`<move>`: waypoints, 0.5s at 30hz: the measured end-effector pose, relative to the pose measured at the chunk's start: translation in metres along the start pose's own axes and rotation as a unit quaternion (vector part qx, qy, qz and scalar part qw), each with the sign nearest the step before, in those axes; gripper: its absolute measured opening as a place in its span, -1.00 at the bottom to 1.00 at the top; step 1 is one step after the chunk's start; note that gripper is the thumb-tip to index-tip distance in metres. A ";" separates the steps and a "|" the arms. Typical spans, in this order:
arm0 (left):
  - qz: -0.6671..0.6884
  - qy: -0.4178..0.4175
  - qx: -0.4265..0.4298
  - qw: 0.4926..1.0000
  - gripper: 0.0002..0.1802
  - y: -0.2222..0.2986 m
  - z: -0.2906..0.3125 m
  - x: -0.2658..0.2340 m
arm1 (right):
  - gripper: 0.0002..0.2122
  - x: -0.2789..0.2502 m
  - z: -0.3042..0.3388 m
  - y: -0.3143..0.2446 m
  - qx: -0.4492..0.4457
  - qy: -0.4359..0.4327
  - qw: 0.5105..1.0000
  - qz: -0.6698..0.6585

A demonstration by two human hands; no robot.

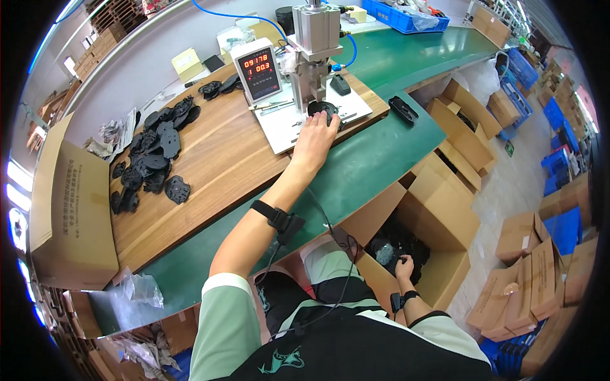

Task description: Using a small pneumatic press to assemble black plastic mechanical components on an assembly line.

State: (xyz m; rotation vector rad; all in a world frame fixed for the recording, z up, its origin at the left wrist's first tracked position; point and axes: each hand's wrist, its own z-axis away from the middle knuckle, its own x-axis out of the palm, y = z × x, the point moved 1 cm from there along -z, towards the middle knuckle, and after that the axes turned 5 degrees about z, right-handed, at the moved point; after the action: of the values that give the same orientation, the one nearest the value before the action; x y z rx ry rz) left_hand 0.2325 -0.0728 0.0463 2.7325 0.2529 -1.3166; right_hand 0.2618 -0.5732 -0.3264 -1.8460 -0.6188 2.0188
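Observation:
My left hand (312,141) reaches across the bench to the white base plate (286,140) of a metal bench press (311,82). Its fingers grip the near edge of a round black plastic part (323,109) lying under the press head; the fingers hide some of that part. Low on the right, my right hand (404,267) is inside an open carton (445,279) among dark parts (419,251). Its fingers are curled, and what they hold, if anything, cannot be made out. A clear plastic bag (383,253) lies beside this hand.
Black flat parts (152,159) lie heaped on the wooden board (216,159). A counter box with red digits (257,70) stands left of the press. A black shell (403,110) rests on the green bench (375,152). Cartons (70,209) flank the bench; a blue crate (406,18) is behind.

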 end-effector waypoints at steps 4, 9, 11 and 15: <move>0.027 -0.028 0.014 0.999 -0.56 0.001 -0.006 -0.005 | -0.75 0.014 0.007 0.008 0.064 -0.159 0.985 0.000; 0.030 -0.042 0.024 0.998 -0.59 0.011 -0.016 -0.003 | -0.62 0.014 0.001 -0.038 0.010 -0.034 0.998 0.043; 0.029 -0.036 0.020 0.999 -0.59 0.005 -0.012 0.000 | -0.60 0.000 -0.009 -0.108 -0.143 0.074 0.985 -0.068; 0.009 -0.021 0.011 1.000 -0.56 -0.003 -0.002 -0.005 | -0.59 -0.110 -0.004 -0.327 -0.358 0.102 0.910 -0.184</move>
State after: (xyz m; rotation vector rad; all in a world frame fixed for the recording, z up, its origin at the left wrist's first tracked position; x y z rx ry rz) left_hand 0.2302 -0.0698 0.0516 2.7141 0.2099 -1.3792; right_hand 0.2624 -0.3521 -0.0609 -2.0492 -1.6651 1.4143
